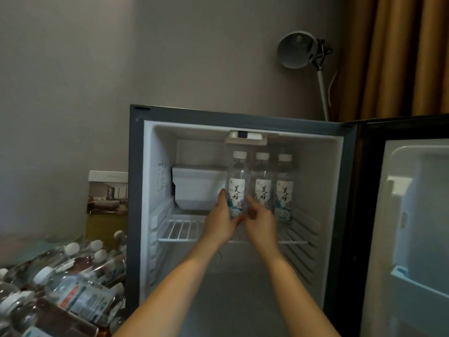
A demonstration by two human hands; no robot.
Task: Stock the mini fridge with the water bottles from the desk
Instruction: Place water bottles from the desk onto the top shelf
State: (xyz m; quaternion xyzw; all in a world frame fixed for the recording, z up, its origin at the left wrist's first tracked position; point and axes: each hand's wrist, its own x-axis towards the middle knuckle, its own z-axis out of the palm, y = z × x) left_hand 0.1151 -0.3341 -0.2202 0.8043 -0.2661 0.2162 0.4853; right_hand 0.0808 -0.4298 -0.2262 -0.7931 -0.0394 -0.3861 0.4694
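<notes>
The mini fridge (pixel 136 190) stands open, its door (pixel 413 227) swung out to the right. Three upright water bottles with white caps stand in a row on the wire shelf (pixel 184 229). Both my hands hold the leftmost bottle (pixel 237 181) low on its label: my left hand (pixel 220 223) grips its left side, my right hand (pixel 261 221) its right side. The middle bottle (pixel 263 183) and the right bottle (pixel 284 188) stand free beside it. Many more water bottles (pixel 73 288) lie piled on the desk at the lower left.
A white freezer box (pixel 196 188) sits at the shelf's back left. The compartment below the shelf holds nothing I can make out. A framed picture (pixel 107 200) leans on the wall left of the fridge. A grey lamp (pixel 297 49) and orange curtain (pixel 401 57) stand behind.
</notes>
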